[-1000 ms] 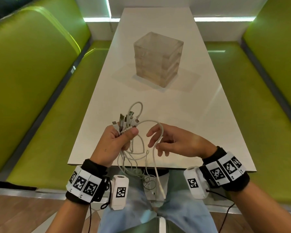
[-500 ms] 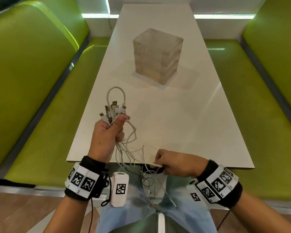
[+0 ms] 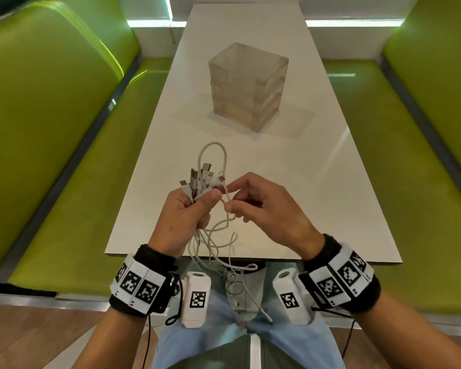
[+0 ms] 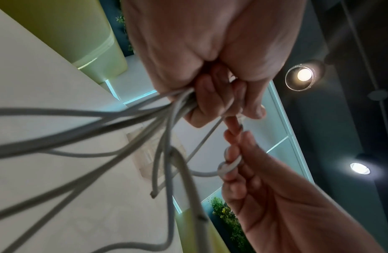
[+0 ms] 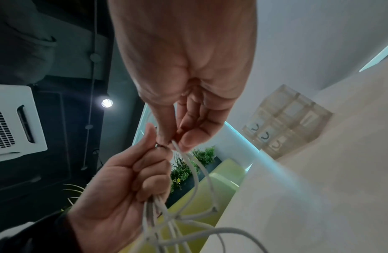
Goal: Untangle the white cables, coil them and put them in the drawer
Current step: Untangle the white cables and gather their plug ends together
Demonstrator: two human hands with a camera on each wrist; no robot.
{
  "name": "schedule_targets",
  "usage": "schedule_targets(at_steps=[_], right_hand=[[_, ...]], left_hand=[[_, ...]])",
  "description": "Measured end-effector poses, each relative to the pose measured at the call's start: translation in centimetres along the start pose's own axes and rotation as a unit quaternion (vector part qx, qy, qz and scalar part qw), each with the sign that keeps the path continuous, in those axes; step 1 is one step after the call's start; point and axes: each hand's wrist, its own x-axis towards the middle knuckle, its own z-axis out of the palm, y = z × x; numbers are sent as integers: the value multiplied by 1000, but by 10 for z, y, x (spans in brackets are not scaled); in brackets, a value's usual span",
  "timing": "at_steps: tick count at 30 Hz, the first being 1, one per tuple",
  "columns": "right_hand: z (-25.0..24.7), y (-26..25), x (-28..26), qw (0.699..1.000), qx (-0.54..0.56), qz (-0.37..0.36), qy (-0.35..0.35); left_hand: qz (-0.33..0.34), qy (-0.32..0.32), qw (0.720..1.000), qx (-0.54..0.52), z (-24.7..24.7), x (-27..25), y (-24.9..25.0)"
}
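Status: early, untangling not finished. Left hand [image 3: 183,219] is fisted around the white cables [image 3: 213,235] just below their connectors [image 3: 198,179], which fan out of the top of the fist toward 12 o'clock, with one loop standing above them. Right hand [image 3: 261,206] sits just beside it at 3 o'clock, thumb and forefinger pinching a single strand right next to the left thumb; other fingers loosely curled. Left wrist view shows that strand looped around a right finger [image 4: 230,164].

Below the fist the cables hang off the near desk [image 3: 330,209] edge at 6 o'clock in a loose crossed-over mess, trailing into the person's lap. No strand looks fully separated, nothing coiled.

Drawer unit [image 3: 248,86] stands on the desk at 12 o'clock, well apart from the hands. All drawers look closed; hard to be sure through the translucent walls.

Left, as I read it: free each cable, coil each, open a drawer, stow. Basically everything.
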Motion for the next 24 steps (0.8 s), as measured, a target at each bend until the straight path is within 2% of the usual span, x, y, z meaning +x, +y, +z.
schedule_targets(at_steps=[2, 3, 5, 7, 9, 12, 16, 18, 20, 22, 24], right_hand=[[-5, 8, -2, 1000, -7, 3, -2], [-8, 13, -5, 999, -18, 15, -25], [-16, 27, -11, 988, -77, 48, -125], [-20, 42, -17, 944, -197, 75, -252], [-20, 57, -24, 903, -257, 116, -325], [-14, 73, -34, 874, -288, 159, -357], [-10, 78, -40, 850, -348, 150, -365], [-15, 73, -38, 864, -365, 113, -328], [-22, 65, -35, 903, -343, 86, -245], [-27, 55, -30, 951, -267, 62, -143], [-28, 43, -24, 983, -150, 42, -101]], left_hand=[[11, 28, 999, -23, -6, 0, 3], [16, 47, 998, -39, -10, 1, 5], [25, 83, 994, -69, -18, 5, 8], [34, 106, 990, -85, -25, 8, 11], [42, 114, 987, -105, -30, 9, 16], [47, 123, 983, -129, -31, 11, 20], [35, 117, 985, -125, -26, 9, 22], [27, 104, 986, -129, -22, 8, 22], [21, 88, 987, -135, -17, 8, 23], [14, 68, 988, -139, -11, 8, 24], [5, 46, 989, -144, -3, 8, 23]])
